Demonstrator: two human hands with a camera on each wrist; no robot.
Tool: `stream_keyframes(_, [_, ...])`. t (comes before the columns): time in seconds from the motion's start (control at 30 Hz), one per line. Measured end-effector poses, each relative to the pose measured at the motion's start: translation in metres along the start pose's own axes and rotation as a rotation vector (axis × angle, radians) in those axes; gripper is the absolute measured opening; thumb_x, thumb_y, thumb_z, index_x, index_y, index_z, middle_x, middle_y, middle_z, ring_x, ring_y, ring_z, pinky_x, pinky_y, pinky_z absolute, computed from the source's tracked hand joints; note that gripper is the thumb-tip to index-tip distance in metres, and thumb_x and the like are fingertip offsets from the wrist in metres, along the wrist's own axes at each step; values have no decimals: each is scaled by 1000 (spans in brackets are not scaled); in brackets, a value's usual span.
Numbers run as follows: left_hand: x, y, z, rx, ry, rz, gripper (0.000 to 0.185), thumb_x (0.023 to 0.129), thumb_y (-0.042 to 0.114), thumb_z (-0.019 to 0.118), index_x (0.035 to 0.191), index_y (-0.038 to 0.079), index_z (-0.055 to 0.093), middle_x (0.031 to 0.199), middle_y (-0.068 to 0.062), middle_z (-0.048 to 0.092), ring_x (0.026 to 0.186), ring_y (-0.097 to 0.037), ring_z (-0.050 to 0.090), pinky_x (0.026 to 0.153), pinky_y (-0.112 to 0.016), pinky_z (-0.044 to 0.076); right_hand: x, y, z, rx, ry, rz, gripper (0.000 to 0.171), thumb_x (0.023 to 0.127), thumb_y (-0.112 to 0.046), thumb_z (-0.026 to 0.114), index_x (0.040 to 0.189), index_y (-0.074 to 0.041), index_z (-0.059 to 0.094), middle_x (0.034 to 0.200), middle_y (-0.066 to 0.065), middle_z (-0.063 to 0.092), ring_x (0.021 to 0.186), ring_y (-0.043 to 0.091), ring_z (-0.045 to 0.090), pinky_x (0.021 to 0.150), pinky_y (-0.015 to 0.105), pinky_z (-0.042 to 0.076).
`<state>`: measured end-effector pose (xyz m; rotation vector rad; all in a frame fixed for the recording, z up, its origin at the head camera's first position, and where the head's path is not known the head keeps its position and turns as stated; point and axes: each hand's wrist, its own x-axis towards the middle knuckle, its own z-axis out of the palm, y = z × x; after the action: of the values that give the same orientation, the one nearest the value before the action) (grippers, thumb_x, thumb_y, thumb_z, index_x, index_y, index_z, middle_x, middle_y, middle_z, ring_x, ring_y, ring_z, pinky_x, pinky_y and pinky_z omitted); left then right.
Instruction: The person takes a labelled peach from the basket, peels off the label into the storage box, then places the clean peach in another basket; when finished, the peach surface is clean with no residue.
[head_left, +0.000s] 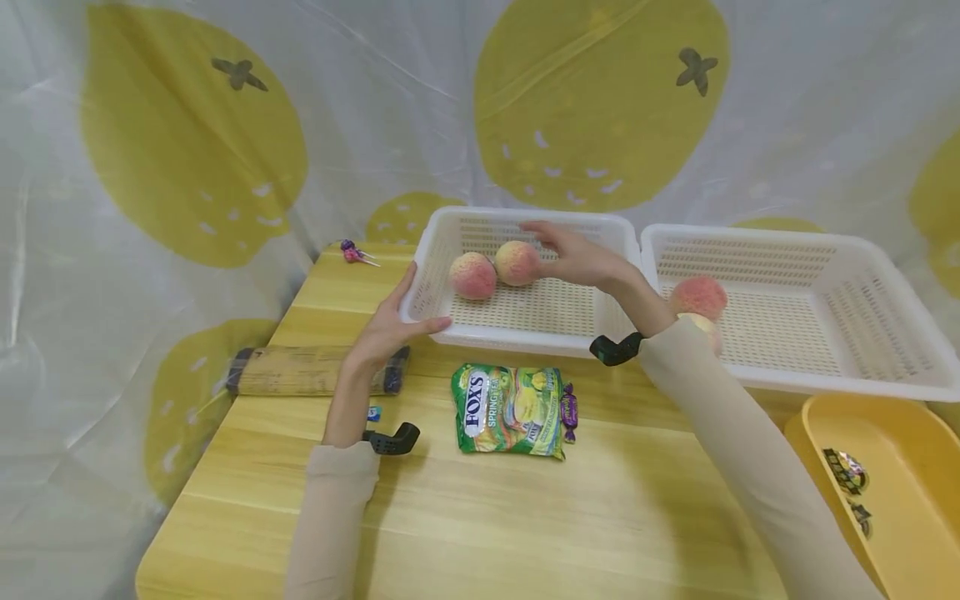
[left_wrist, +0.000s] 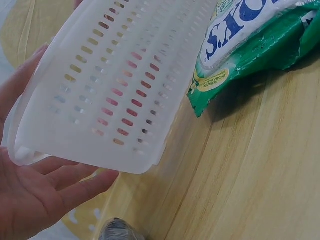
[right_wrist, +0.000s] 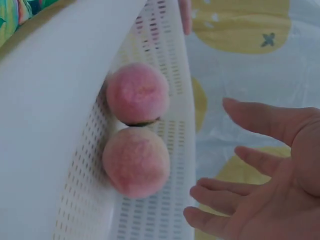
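Right sleeve point(head_left: 742, 450) nearest. Right hand point(head_left: 577, 258): fingers wide, empty, two peaches point(head_left: 472, 277) just beside them. Left hand point(head_left: 384, 331): fingers hold basket point(head_left: 525, 338) corner, probably steadying it.

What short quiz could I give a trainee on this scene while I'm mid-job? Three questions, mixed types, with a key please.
1. Count: How many peaches are in the white basket that the left hand touches?

2. True or false: On the table, the purple-wrapped candy lies by the right-hand edge of the Fox's Spring Tea bag.

3. Multiple choice: What is the right hand holding?
A) a peach
B) the Fox's Spring Tea bag
C) nothing

Key:
1. Two.
2. True.
3. C; the right wrist view shows its fingers apart from both peaches.
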<state>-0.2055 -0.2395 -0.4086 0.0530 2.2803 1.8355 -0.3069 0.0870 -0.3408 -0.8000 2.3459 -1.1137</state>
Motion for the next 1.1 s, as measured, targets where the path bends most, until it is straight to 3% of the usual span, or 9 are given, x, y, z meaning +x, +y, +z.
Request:
stream_keyframes(0.17, [-1,0,2,-1,-11,0,114,88,18,83,167,35,3,174,-3,19,147,-30,41,125,-50,31,22,4,2,-47,-49,5,70,104,-17,59,163,-4,24,170,22,24,156,45,21,126,61,24])
stream_keyframes(0.3, [-2,1,1,-4,-2,0,114,88,17,83,167,35,3,174,-4,19,148,-30,40,125,-50,31,40,9,0,-19,-111,50,65,104,-11,53,162,-2,25,170,22,23,157,44,21,128,59,22])
stream_keyframes(0.5, [-4,0,4,-24,-18,1,114,88,15,82,167,34,2,175,-3,16,148,-31,40,125,-50,32,53,17,4,-3,-176,127,63,98,-5,58,158,-4,39,152,23,44,136,35,41,116,50,36])
stream_keyframes(0.63, [-4,1,4,-27,-21,3,114,88,15,82,167,34,3,174,-4,18,149,-31,40,124,-50,33,52,18,5,-88,-120,113,36,98,-8,65,133,1,64,141,24,58,133,35,49,115,51,41])
stream_keyframes(0.77, [-2,1,2,-17,-14,13,114,88,15,82,167,33,3,174,-4,20,149,-30,41,124,-50,33,51,17,3,-122,6,153,17,94,-5,68,109,3,66,130,26,63,125,36,54,109,50,45])
stream_keyframes(0.87, [-1,0,1,-11,-13,15,114,88,16,83,167,33,2,174,-3,19,148,-30,41,124,-50,34,53,22,3,-78,49,189,27,95,-7,69,119,2,60,135,27,59,126,36,54,107,49,47])
stream_keyframes(1.1, [2,-1,2,2,-8,11,113,88,17,82,167,34,3,173,-5,22,148,-31,42,125,-50,32,58,37,7,-2,-13,182,57,101,-14,65,151,-3,41,153,28,44,144,41,42,119,55,38])
